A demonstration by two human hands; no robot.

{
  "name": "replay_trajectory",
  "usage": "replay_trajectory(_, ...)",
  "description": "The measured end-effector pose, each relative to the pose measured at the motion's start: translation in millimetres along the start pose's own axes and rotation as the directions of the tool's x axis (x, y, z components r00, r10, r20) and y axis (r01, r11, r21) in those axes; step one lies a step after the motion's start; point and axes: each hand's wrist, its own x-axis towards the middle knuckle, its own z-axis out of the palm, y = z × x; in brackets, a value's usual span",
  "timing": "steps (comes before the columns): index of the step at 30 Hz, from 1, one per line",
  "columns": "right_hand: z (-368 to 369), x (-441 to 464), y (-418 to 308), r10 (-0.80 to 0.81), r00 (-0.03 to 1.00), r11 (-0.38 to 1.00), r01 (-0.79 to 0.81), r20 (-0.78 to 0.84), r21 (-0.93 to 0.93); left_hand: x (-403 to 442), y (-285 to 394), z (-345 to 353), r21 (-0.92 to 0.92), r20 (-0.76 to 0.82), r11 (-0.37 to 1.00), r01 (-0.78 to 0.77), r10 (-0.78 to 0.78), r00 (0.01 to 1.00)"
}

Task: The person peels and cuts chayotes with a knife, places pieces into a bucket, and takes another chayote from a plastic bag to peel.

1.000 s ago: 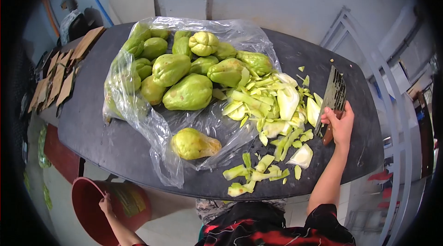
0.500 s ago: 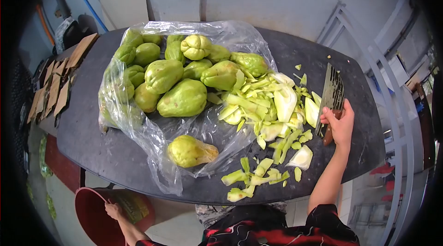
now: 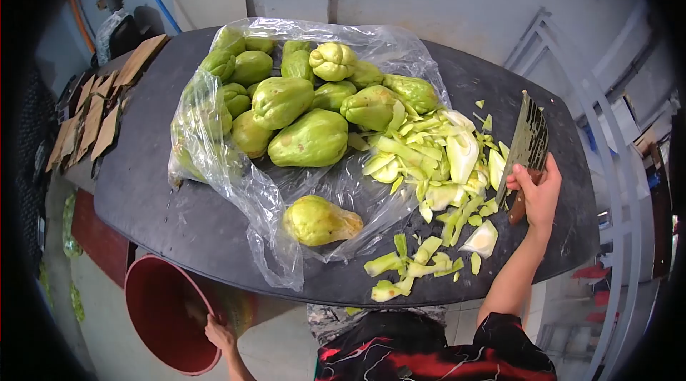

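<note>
My right hand (image 3: 537, 194) is closed around a cleaver (image 3: 527, 134) near its wooden handle, at the right of the dark table (image 3: 171, 231); the wide blade points away from me and has bits stuck on it. Below the table's left front edge, my left hand (image 3: 220, 332) grips the rim of a red bucket (image 3: 161, 317), whose mouth is tilted up toward me. Beside the cleaver lies a heap of chayote peels and cut pieces (image 3: 429, 156). Whole green chayotes (image 3: 307, 139) fill an open clear plastic bag (image 3: 275, 252). One browned chayote (image 3: 320, 222) lies apart near the front.
Flattened cardboard pieces (image 3: 91, 120) lie at the far left. A grey metal frame (image 3: 607, 159) stands to the right of the table. Behind it is a pale wall (image 3: 429, 2). Loose peels (image 3: 411, 267) are scattered near the front edge.
The red bucket has turned so that more of its inside shows, and my left hand has moved right with its rim. The cleaver is tilted up slightly in my right hand. The view has shifted a little.
</note>
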Motion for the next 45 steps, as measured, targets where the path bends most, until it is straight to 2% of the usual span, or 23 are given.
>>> replay_trajectory(6,-0.4,-1.4,-1.8,0.008,0.999,0.999,-0.006,-0.043,0.037,-39.4,56.3,4.3,-0.122,0.141,0.980,-0.159,0.176,0.974)
replay_trajectory(14,-0.9,-3.1,4.9,0.033,0.998,0.999,-0.031,-0.055,0.026,-80.9,124.4,12.4,-0.238,0.158,0.948,-0.210,0.251,0.955)
replay_trajectory(16,-4.7,-1.4,9.8,0.049,0.998,0.997,-0.047,-0.043,0.054,-86.8,127.2,9.1,-0.201,0.236,0.960,-0.196,0.242,0.941)
replay_trajectory(17,-6.8,-0.3,12.4,0.042,0.998,0.997,-0.038,-0.047,0.073,-84.4,125.5,6.4,-0.226,0.247,0.945,-0.237,0.291,0.924)
replay_trajectory(18,-10.8,1.2,13.8,0.056,0.998,0.995,-0.052,-0.041,0.088,-78.9,115.2,7.4,-0.310,0.226,0.912,-0.268,0.345,0.911)
replay_trajectory(20,-25.2,3.9,27.6,0.053,0.998,0.991,-0.049,-0.031,0.123,-64.4,122.8,-25.0,-0.575,0.319,0.810,-0.112,0.348,0.881)
replay_trajectory(22,-43.4,6.4,46.0,0.023,0.999,0.986,-0.018,-0.024,0.166,-43.4,130.4,-46.6,-0.766,-0.052,0.597,-0.241,0.315,0.948)
replay_trajectory(24,-54.6,8.2,50.9,-0.011,1.000,0.977,0.014,-0.016,0.212,-42.3,170.0,-94.1,-0.792,-0.191,0.553,-0.259,0.180,0.965)
replay_trajectory(26,-56.0,7.4,45.2,0.020,0.991,0.951,0.021,-0.131,0.308,-49.8,218.8,-148.4,-0.650,-0.433,0.510,-0.564,0.361,0.826)
replay_trajectory(27,-59.1,8.7,45.6,0.022,0.990,0.949,0.024,-0.141,0.314,-51.7,243.5,-167.5,-0.554,-0.511,0.452,-0.699,0.478,0.714)
replay_trajectory(29,-63.2,6.5,48.6,-0.014,0.988,0.957,0.057,-0.152,0.283,-59.6,302.1,-204.1,-0.447,-0.549,0.214,-0.868,0.701,0.456)
replay_trajectory(31,-61.5,6.0,53.9,-0.033,0.983,0.961,0.081,-0.181,0.265,-68.5,361.9,-221.0,-0.505,-0.505,-0.093,-0.858,0.838,0.206)
replay_trajectory(33,-58.6,7.7,58.3,-0.051,0.976,0.966,0.101,-0.211,0.238,-78.8,420.7,-218.6,-0.524,-0.484,-0.228,-0.821,0.873,0.066)
replay_trajectory(35,-55.7,9.4,62.3,-0.047,0.974,0.973,0.095,-0.223,0.211,-90.5,479.6,-212.3,-0.578,-0.441,-0.277,-0.768,0.898,0.008)
replay_trajectory(36,-55.6,11.2,65.4,-0.054,0.975,0.974,0.099,-0.216,0.205,-95.8,504.4,-211.1,-0.607,-0.382,-0.252,-0.754,0.924,-0.002)
replay_trajectory(37,-56.0,12.3,68.2,-0.042,0.974,0.978,0.085,-0.222,0.190,-93.5,530.7,-195.5,-0.623,-0.318,-0.250,-0.742,0.947,-0.052)
replay_trajectory(39,-54.1,11.8,67.3,-0.041,0.970,0.985,0.080,-0.238,0.155,-98.3,575.9,-173.7,-0.438,-0.218,-0.263,-0.860,0.959,-0.182)
replay_trajectory(40,-53.1,12.5,66.0,-0.038,0.967,0.990,0.070,-0.253,0.119,-104.2,593.6,-173.1,-0.438,-0.224,-0.267,-0.858,0.957,-0.183)
replay_trajectory(41,-52.4,11.5,64.7,-0.034,0.967,0.990,0.067,-0.253,0.126,-110.9,607.7,-172.7,-0.231,-0.151,-0.322,-0.918,0.944,-0.293)
replay_trajectory(42,-51.5,9.6,63.4,-0.032,0.966,0.990,0.065,-0.256,0.124,-115.6,618.5,-170.4,-0.016,-0.054,-0.383,-0.924,0.923,-0.382)
replay_trajectory(43,-50.3,9.4,61.3,-0.032,0.966,0.990,0.067,-0.255,0.128,-116.6,629.3,-164.2,-0.014,-0.057,-0.384,-0.923,0.922,-0.383)
replay_trajectory(45,-48.5,8.0,57.4,-0.040,0.968,0.988,0.076,-0.247,0.137,-118.0,646.8,-146.8,0.203,0.015,-0.500,-0.842,0.862,-0.508)
